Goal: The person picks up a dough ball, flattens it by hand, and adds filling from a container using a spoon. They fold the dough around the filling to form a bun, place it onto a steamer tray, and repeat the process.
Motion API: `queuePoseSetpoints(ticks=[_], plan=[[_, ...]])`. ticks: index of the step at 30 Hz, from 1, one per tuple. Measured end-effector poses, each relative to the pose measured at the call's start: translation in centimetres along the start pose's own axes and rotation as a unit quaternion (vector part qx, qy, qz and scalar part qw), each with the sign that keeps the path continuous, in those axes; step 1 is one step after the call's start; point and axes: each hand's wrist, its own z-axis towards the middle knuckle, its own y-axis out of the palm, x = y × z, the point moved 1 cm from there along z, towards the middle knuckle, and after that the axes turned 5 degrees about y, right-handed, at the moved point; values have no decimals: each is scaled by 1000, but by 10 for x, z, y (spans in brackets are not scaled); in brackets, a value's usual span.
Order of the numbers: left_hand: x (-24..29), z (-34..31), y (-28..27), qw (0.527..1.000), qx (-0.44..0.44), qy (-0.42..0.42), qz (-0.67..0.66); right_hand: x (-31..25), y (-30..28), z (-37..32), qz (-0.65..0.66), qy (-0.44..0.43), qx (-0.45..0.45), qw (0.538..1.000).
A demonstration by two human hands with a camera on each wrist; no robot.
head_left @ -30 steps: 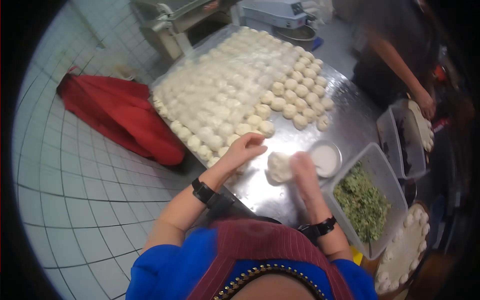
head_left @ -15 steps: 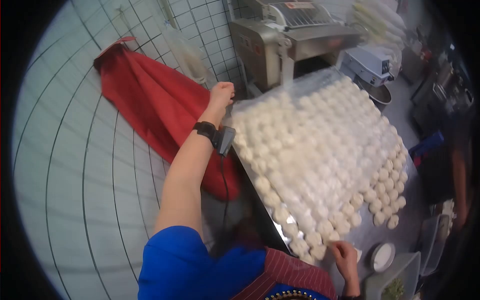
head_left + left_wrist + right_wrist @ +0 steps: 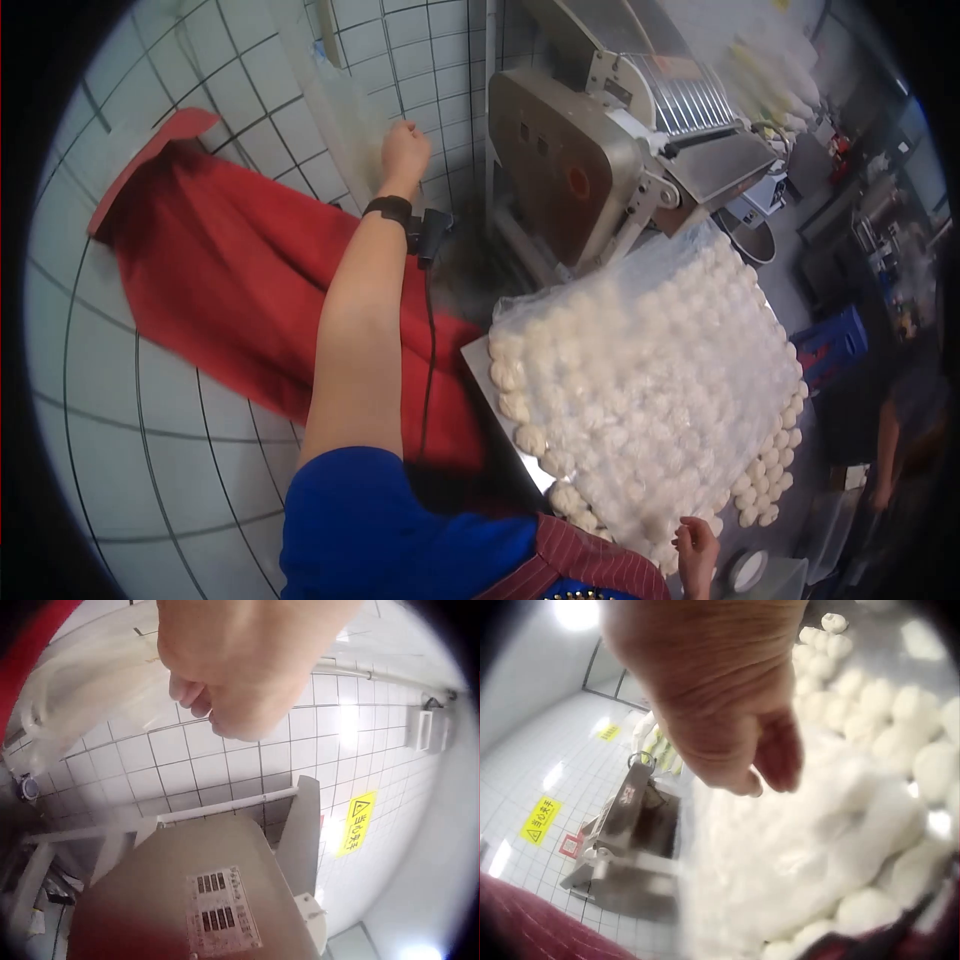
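My left hand (image 3: 405,155) is raised near the tiled wall, in front of a hanging clear plastic bag (image 3: 345,120). The left wrist view shows this hand (image 3: 240,667) with its fingers curled in and nothing visible in them. Rows of pale dough balls (image 3: 768,480) cover the metal table, most of them under a clear plastic sheet (image 3: 640,370). At their lower right edge my right hand (image 3: 697,555) hovers with fingers loosely bent, holding nothing visible. In the right wrist view the hand (image 3: 720,705) is above the sheet (image 3: 810,840).
A red cloth (image 3: 230,270) hangs on the left wall. Behind the dough stands a steel machine (image 3: 570,160). A white bowl (image 3: 748,570) and part of a clear tub (image 3: 785,578) are at the lower right; another person's arm (image 3: 886,450) shows beyond.
The view has swung left, toward the wall and machine. My left hand has risen from beside the dough on the table to the wall; my right hand has left the dough piece near the bowl.
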Motion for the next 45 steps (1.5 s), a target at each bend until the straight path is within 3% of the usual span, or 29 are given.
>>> queuePoseSetpoints(ticks=[2, 5, 7, 10, 14, 16, 19, 21, 23, 24, 25, 27, 28, 30, 33, 34, 36, 37, 39, 40, 42, 43, 45], plan=[[-10, 21, 8, 1000, -9, -9, 8, -12, 0, 7, -108, -40, -12, 993], [-31, 44, 24, 995, 47, -23, 89, -20, 10, 17, -96, -15, 3, 995], [-45, 56, 30, 989, 34, -112, 87, -19, 14, 22, -88, 1, 6, 996], [-52, 54, 31, 972, 36, -147, 179, -22, 19, 29, -86, -9, 1, 996], [-94, 62, 52, 963, 51, -233, 122, -33, 18, 37, -123, 7, 4, 992], [-105, 62, 55, 969, -44, -178, 168, -36, 17, 39, -136, 20, 1, 990], [-114, 66, 53, 971, -68, -141, 182, -47, 22, 45, -154, 27, -9, 988], [-172, 102, 67, 963, -102, -96, 232, -37, 32, 50, -76, 7, 35, 996], [-190, 94, 72, 945, -174, -41, 273, -19, 28, 54, -158, 34, 38, 986], [-162, 89, 48, 880, -272, 107, 375, -32, 30, 51, -162, 13, 37, 986], [-144, 84, 34, 779, -351, 257, 452, -54, 36, 49, -96, 32, 33, 994], [-145, 77, 33, 804, -276, 277, 449, -81, 39, 45, -112, 36, 22, 993], [-163, 84, 41, 804, -279, 280, 445, -81, 37, 44, -113, 42, 26, 992], [-205, 101, 61, 899, -267, 88, 335, -75, 39, 42, -101, 41, 25, 994], [-131, 76, 38, 877, -279, 62, 386, -75, 41, 39, -77, 46, 22, 996], [-144, 83, 43, 877, -281, 61, 386, -76, 42, 38, -63, 46, 19, 997], [-180, 106, 57, 849, -244, 159, 441, -75, 43, 37, -69, 45, 20, 996], [-172, 104, 56, 850, -243, 159, 440, -75, 43, 37, -74, 43, 21, 996], [-150, 97, 53, 939, -142, 21, 311, -74, 43, 36, -81, 32, 22, 996], [-134, 91, 52, 939, -143, 20, 312, -74, 43, 35, -89, 21, 20, 996], [-102, 72, 45, 979, 2, -38, 203, -73, 43, 32, -94, 21, 17, 995], [-87, 65, 41, 978, 2, -40, 206, -73, 44, 31, -98, 18, 17, 995], [-58, 55, 33, 974, 139, 35, 175, -72, 45, 28, -104, 4, 18, 994]])
